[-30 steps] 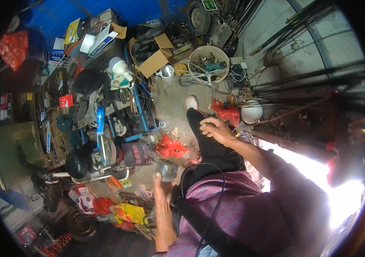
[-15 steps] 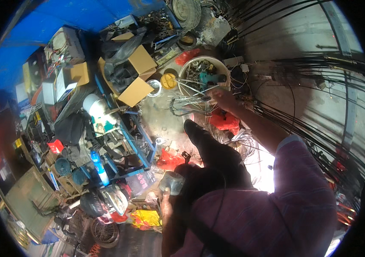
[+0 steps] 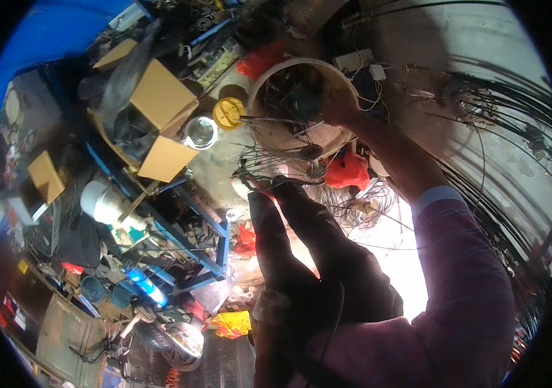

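My right hand (image 3: pixel 341 108) reaches over the right side of a big round tub (image 3: pixel 335 135) and into its shadowed inside, so its fingers do not show. Dark metal pieces lie in there, and a teal power tool (image 3: pixel 300 103) is faintly visible. Thin metal rods (image 3: pixel 276 119) cross the tub's near left rim. A bundle of wire spokes (image 3: pixel 275 152) lies in front of the tub, close to my feet. Low beside my thigh, my left hand (image 3: pixel 263 333) is in deep shade, closed around a greyish cylindrical container (image 3: pixel 271 305).
A yellow lid (image 3: pixel 229 114) and a white round tin (image 3: pixel 201 132) stand left of the tub. Beyond them is an open cardboard box (image 3: pixel 163 97) by a blue metal frame (image 3: pixel 214 262). A red plastic bag (image 3: pixel 347 171) and coiled wire (image 3: pixel 379 204) lie right; long cables line the wall.
My right hand has moved from the rods at the tub's near edge up into the tub. My view has shifted, and both legs now show. The left hand's container has fallen into shade.
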The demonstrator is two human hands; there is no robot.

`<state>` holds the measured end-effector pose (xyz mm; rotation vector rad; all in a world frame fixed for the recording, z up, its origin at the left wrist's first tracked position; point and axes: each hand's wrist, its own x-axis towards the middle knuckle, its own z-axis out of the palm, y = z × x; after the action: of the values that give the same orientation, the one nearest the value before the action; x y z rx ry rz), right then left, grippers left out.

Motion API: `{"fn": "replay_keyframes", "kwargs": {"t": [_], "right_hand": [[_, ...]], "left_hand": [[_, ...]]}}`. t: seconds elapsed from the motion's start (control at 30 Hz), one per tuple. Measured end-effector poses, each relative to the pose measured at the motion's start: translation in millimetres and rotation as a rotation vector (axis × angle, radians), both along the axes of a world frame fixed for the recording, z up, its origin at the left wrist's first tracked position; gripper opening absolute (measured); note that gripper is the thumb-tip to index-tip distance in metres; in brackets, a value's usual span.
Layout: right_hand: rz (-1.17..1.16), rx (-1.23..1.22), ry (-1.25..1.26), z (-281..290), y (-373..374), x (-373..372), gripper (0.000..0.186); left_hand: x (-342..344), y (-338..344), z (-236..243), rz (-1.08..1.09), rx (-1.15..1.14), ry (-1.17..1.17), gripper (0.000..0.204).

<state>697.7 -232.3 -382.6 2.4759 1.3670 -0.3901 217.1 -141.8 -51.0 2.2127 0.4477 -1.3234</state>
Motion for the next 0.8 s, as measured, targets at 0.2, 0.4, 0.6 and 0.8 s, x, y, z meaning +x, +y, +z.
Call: {"fn": "replay_keyframes", "kwargs": {"t": [0.2, 0.4, 0.6, 0.8], "right_hand": [[-0.099, -0.357, 0.345, 0, 50, 10, 0.05], [-0.303, -0.267, 0.546, -12, 91, -46, 0.043], [-0.799, 0.52, 0.817, 18, 102, -121, 0.06], [-0.776, 0.656, 0.668, 24, 108, -170, 0.047]], "left_hand": [[-80, -21, -36, 0.261, -0.109, 0.01, 0.032], [-47, 3, -18, 0.967, -0.302, -0.004, 0.053], [-59, 12, -26, 0.919, -0.263, 0.02, 0.058], [-65, 22, -45, 1.053, -0.316, 0.055, 0.058]]}}
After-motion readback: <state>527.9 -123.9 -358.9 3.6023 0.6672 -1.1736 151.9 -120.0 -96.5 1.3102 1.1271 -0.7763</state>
